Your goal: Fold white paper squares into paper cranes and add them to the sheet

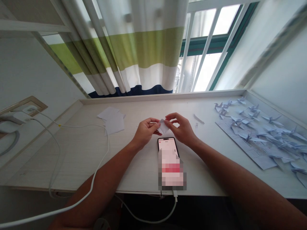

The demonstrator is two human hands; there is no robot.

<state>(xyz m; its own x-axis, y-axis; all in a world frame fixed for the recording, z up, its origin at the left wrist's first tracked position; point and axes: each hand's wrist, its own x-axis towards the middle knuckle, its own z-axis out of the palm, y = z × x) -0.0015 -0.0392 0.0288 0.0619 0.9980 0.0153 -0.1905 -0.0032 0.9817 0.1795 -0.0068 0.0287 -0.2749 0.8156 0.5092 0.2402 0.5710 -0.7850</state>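
Note:
Between my two hands is a small piece of folded white paper (164, 127), held just above the desk. My left hand (146, 129) pinches its left edge between thumb and fingers. On the other side, the thumb and fingers of my right hand (180, 126) close on its right edge. Directly below the paper lies a phone (168, 148) with its screen lit and partly blurred out. Off to the left rests a loose stack of white paper sheets (114, 123). Many folded paper cranes (249, 137) crowd the right side of the desk.
A white charging cable (107, 150) runs from the wall socket (31, 108) across the desk and over my left arm. Small paper scraps (199, 119) lie right of my hands. A printed sheet (242, 143) sits under the cranes. Raised edging (163, 96) borders the back, before a curtain (146, 48).

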